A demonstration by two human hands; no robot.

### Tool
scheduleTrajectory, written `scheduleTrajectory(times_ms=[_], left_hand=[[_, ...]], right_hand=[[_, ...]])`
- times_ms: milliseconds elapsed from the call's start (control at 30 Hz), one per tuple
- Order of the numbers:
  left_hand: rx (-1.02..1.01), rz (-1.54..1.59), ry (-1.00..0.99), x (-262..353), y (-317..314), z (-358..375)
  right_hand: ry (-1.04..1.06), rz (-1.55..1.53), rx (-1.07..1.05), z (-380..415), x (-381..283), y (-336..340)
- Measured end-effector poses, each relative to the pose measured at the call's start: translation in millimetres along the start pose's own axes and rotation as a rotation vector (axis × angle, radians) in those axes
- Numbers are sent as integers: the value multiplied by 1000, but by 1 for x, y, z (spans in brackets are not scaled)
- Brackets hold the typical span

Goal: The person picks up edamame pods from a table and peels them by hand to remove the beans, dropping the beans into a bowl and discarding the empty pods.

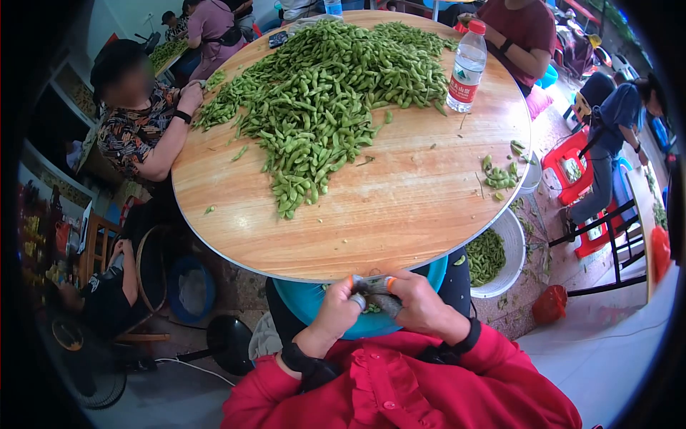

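Observation:
My left hand (334, 314) and my right hand (421, 306) come together at the near edge of the round wooden table (343, 250). Both have their fingers closed in a pinch. Grey and orange coverings sit on some fingers, and what lies between the fingertips is too small to make out. Directly below them a teal basin (304, 294) rests at my lap, with a few green bits inside. Farther back, a large heap of green soybean pods (321, 93) spreads across the table.
A water bottle with a red cap (466, 68) stands at the table's right side, near a few loose pods (500, 175). On the floor at right is a white basket (511, 247) holding pods. A person (146, 107) sits at left, another (525, 36) at far right.

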State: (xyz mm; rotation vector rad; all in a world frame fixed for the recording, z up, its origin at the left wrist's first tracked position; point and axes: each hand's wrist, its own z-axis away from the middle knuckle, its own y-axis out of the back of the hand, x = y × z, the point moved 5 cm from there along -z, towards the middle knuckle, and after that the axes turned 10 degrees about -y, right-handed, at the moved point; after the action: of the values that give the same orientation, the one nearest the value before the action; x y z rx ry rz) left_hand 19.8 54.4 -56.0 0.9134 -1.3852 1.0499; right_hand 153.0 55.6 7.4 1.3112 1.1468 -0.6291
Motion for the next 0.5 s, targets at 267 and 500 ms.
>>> scheduleTrajectory(times_ms=[267, 500], left_hand=[[90, -937, -393, 85, 29, -42], [268, -1508, -235, 71, 81, -126]], right_hand=[[-454, 492, 444, 48, 44, 148], [-452, 271, 551, 52, 45, 143]])
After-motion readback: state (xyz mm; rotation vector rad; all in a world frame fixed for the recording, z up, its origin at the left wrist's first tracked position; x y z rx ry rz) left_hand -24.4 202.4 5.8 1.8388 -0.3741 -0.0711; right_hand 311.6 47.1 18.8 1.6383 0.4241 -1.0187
